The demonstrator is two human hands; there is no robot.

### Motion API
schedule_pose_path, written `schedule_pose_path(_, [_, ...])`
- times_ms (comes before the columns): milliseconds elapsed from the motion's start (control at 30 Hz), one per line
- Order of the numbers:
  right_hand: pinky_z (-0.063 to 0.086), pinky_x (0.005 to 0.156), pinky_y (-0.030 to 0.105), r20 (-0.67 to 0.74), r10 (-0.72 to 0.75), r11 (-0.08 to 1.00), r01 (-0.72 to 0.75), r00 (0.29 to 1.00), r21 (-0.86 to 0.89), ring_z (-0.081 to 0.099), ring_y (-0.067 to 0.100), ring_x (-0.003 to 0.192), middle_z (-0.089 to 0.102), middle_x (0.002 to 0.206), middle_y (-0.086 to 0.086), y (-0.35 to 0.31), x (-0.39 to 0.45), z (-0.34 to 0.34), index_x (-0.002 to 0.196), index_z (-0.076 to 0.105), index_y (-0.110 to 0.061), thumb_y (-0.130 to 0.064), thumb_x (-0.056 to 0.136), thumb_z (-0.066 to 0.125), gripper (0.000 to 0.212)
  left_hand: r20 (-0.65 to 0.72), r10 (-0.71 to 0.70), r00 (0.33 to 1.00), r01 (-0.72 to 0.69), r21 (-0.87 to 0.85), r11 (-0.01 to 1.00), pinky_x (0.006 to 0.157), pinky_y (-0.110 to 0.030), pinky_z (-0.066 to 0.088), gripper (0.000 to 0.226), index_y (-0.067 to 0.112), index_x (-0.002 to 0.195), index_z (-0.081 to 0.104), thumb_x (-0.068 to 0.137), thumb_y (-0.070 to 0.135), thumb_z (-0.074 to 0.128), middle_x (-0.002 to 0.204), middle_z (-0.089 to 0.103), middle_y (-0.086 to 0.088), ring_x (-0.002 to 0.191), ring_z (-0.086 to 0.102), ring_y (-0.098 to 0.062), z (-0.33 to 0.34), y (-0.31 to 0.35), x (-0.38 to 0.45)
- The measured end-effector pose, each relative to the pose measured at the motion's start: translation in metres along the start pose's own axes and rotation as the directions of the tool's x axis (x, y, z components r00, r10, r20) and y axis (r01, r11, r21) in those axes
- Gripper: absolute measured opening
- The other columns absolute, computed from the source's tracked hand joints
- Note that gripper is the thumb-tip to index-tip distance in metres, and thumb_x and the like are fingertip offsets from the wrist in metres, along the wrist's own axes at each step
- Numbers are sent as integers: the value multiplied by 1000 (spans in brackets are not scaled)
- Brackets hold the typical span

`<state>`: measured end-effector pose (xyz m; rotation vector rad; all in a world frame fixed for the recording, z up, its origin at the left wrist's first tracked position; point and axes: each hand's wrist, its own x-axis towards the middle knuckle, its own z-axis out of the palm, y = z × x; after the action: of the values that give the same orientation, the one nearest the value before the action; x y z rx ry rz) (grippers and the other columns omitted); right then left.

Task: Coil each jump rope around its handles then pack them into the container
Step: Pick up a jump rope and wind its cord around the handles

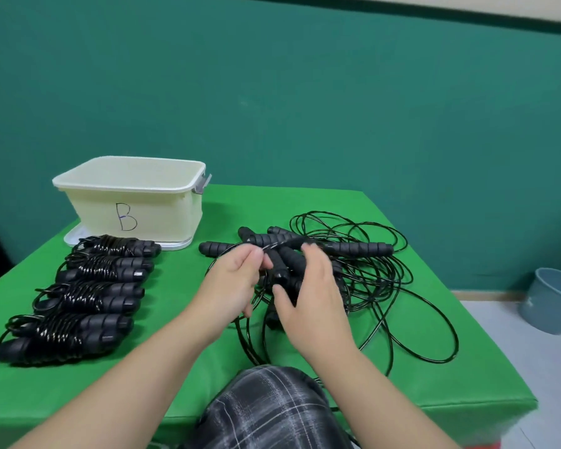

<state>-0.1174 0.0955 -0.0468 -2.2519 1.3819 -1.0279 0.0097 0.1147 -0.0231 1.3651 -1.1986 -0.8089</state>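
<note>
Over the middle of the green table, my right hand (308, 296) grips a pair of black jump rope handles (284, 265). My left hand (237, 280) pinches the thin black cord (272, 247) where it runs off those handles. To the right lies a tangled heap of loose ropes (370, 270) with several more handles (358, 248). On the left, several coiled jump ropes (88, 293) lie in a column. Behind them stands a cream container (133, 202) marked "B", its top open.
The container sits on its white lid (175, 245) at the table's back left. A knee in plaid cloth (272, 409) presses against the table's front edge. A blue-grey bucket (554, 299) stands on the floor to the right. Behind is a teal wall.
</note>
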Motion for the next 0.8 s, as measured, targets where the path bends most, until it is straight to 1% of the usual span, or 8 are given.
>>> schedule_pose_path(67, [11,118,26,-98,-39,997,45,994,58,9,11,145,9,159,-2,-8,4,-9,151,10,-18,-24,92,57,76,17,58,998,-56,-132,990,36,-18,23,29,12,82,53,102,23,35,47,24,9,36,20,-5,2,25,-13])
schedule_pose_path(167, [12,119,33,-142,-136,990,138,981,9,11,15,146,15,158,-4,-20,12,-25,152,12,-25,-18,92,56,75,13,120,993,-110,-303,946,37,-16,13,26,12,85,54,100,24,36,48,23,7,37,16,-4,-2,61,-28])
schedule_pose_path(300, [19,117,33,-141,-97,994,103,985,38,23,14,140,32,150,-7,-36,14,-50,151,16,-24,-22,94,56,70,-37,221,975,-220,-339,915,40,-16,12,25,12,87,57,99,24,39,50,24,6,39,17,-6,-17,96,-47])
schedule_pose_path(400, [31,106,33,-89,-60,996,66,994,64,37,15,122,47,129,-5,-47,12,-65,151,17,-24,-25,94,56,68,-31,253,967,-250,-294,923,38,-14,14,25,10,89,59,98,23,41,51,26,4,40,18,-7,-27,115,-64])
schedule_pose_path(467, [36,100,36,-27,-66,998,66,997,-11,41,18,114,47,117,0,-55,11,-71,144,34,-24,-28,96,52,52,-9,272,962,-266,-253,930,38,-15,14,25,10,89,60,98,24,41,50,27,5,39,18,-7,-32,125,-76])
schedule_pose_path(533, [39,94,36,18,-44,992,46,999,-116,45,22,109,44,107,3,-60,10,-76,120,55,-16,-31,99,46,27,-35,296,954,-295,-257,920,38,-15,14,25,10,89,59,98,24,40,49,28,6,39,19,-6,-38,137,-87])
schedule_pose_path(633, [41,84,34,83,29,986,-15,996,-167,49,24,94,40,98,2,-60,1,-79,87,51,-13,-33,101,40,26,-146,320,936,-350,-287,892,35,-16,17,25,11,91,58,100,24,38,49,29,7,39,20,-6,-56,155,-100])
schedule_pose_path(800, [42,83,32,181,186,949,-129,966,-288,55,30,103,53,109,10,-33,-13,-83,102,58,-6,-20,101,40,23,-293,328,898,-423,-370,827,34,-16,17,26,14,92,56,103,24,34,51,33,10,40,21,-5,-87,178,-111])
